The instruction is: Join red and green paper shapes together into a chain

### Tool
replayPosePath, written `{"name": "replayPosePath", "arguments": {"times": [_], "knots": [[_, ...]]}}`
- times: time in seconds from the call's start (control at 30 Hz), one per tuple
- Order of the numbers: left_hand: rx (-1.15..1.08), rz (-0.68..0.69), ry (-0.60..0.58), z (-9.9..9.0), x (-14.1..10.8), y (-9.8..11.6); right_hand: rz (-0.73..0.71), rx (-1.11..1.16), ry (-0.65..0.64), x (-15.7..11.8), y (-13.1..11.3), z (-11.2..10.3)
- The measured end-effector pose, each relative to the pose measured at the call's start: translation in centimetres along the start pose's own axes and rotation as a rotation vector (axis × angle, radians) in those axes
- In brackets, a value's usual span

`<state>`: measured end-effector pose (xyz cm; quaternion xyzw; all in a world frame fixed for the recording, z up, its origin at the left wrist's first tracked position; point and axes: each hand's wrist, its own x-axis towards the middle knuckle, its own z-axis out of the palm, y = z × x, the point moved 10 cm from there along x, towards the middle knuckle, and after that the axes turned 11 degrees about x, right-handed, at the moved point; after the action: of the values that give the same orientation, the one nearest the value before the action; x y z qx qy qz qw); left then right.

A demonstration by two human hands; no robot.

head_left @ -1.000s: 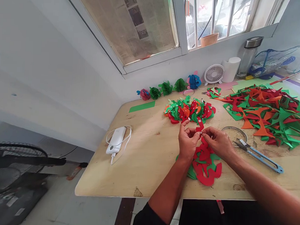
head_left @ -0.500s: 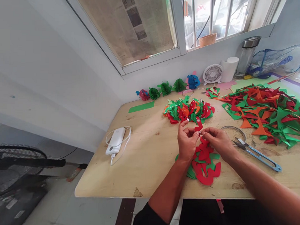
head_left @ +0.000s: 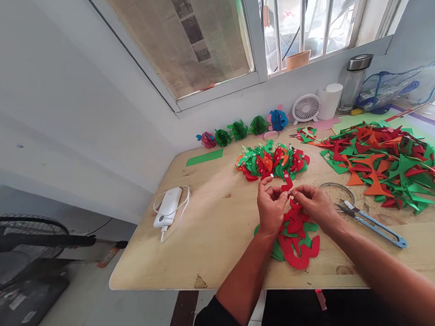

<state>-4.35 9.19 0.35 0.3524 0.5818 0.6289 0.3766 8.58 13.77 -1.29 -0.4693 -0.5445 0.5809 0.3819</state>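
Note:
My left hand (head_left: 270,206) and my right hand (head_left: 314,204) meet over the wooden table (head_left: 214,230), fingertips pinching a small red paper cutout (head_left: 287,181) between them. Below my hands lies a loose pile of red and green cutouts (head_left: 297,238). Just beyond the hands sits a heap of red, green and orange cut shapes with white tape bits (head_left: 273,160).
Blue-handled snips (head_left: 375,225) and a clear tape ring (head_left: 337,191) lie right of my hands. A big scrap pile (head_left: 383,160) fills the far right. A white power bank with cable (head_left: 168,206) lies left. Paper balls (head_left: 240,130), a small fan (head_left: 305,108) and a flask (head_left: 352,82) line the wall.
Both hands stay pinched on the red cutout with only slight finger movement. The view has drifted a little; nothing else on the table has moved.

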Motion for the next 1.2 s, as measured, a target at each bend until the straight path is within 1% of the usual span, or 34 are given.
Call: {"name": "replayPosePath", "arguments": {"times": [0.13,0.3,0.4,0.53,0.7,0.9,1.07,1.2], "knots": [[-0.028,-0.011,0.013,-0.3,0.1,0.1,0.002,-0.001,0.012,0.2,0.1,-0.3],[-0.046,-0.057,-0.003,-0.3,0.1,-0.3,-0.129,-0.030,-0.020,0.1,-1.4,-0.1],[-0.048,-0.066,-0.020,-0.1,0.1,-0.4,-0.161,-0.055,-0.043,-0.1,-1.8,0.1],[-0.053,-0.073,-0.056,0.3,0.0,-0.5,-0.136,-0.013,-0.056,-0.1,-1.6,0.3],[-0.063,-0.065,-0.055,0.3,0.0,-0.5,-0.125,0.031,0.012,-0.1,-1.8,-0.4],[-0.037,-0.061,-0.065,0.4,-0.2,-0.3,-0.100,0.047,0.050,-0.2,-1.8,-0.8],[-0.009,-0.054,-0.066,0.4,-0.1,-0.3,-0.092,0.126,0.042,-0.2,-1.9,-0.8],[-0.022,-0.046,-0.036,0.1,0.0,-0.3,-0.090,0.132,0.036,-0.3,-2.0,-0.6]]}}
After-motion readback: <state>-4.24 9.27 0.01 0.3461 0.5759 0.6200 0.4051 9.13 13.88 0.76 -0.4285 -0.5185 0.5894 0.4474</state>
